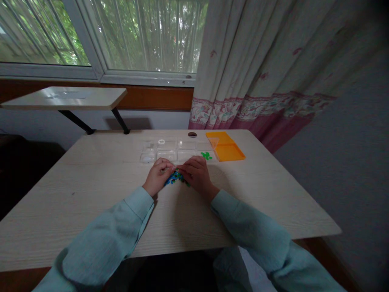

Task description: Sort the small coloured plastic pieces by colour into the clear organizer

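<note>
A small pile of blue, green and dark pieces [175,177], too small to name for sure, lies on the table. My left hand [158,175] is at the pile's left side, its thumb and fingers drawn together. From the right, my right hand [197,175] reaches over the pile with its fingers closed in a pinch. The fingertips of both hands nearly meet above the pieces; whatever is between them is too small to make out. Just beyond stands a clear plastic tray [177,148] with several compartments. Bright green pieces [206,155] lie in its front right compartment.
An orange plastic case or lid [227,147] lies at the tray's right. Behind it is a round hole [192,134] in the table [121,219]. A raised white shelf [69,97] stands at the back left. A curtain [243,81] hangs behind the table.
</note>
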Tool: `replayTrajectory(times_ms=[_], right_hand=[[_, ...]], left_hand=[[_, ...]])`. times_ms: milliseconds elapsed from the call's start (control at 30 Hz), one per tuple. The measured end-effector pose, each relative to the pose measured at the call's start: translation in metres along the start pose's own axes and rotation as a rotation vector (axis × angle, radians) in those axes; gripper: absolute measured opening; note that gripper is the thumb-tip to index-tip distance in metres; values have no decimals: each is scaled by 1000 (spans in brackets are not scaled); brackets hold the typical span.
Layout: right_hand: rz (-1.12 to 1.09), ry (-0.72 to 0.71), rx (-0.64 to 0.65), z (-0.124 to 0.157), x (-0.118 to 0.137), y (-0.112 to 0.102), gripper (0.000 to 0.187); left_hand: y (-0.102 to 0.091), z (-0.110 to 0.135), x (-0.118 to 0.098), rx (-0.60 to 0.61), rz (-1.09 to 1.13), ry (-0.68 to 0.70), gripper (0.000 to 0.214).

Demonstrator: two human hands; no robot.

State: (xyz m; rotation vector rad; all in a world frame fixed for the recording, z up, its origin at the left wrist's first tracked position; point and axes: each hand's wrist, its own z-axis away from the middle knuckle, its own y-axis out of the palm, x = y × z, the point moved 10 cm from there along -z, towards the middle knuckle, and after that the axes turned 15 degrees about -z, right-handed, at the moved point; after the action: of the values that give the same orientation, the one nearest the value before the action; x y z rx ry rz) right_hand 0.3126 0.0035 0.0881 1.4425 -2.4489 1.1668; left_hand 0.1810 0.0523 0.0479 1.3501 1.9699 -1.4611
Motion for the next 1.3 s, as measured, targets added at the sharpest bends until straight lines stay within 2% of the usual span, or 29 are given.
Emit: replayTrajectory(times_ms=[367, 567, 700, 867, 1000, 1133, 1300], right_hand=[[24, 17, -7, -1, -1, -1, 15], [14, 27, -12, -2, -4, -5, 15], [61, 103, -43, -1, -30, -22, 16], [203, 268, -120, 8, -91, -57, 22], [301, 366, -81, 16, -127, -69, 23], [336, 421, -26, 21, -142, -68, 25], [337, 432, -7, 23, -145, -65, 26]], left_hand=[[4, 1, -10, 64, 20, 39, 31], [3, 1, -10, 59, -2, 71, 30], [-1, 1, -4, 23, -101, 85, 29], [-5, 1, -6, 17, -273, 173, 27], [-4, 3, -15, 53, -390, 275, 24], [-3, 4, -18, 74, -428, 306, 23], [-3, 3, -16, 106, -425, 303, 23]])
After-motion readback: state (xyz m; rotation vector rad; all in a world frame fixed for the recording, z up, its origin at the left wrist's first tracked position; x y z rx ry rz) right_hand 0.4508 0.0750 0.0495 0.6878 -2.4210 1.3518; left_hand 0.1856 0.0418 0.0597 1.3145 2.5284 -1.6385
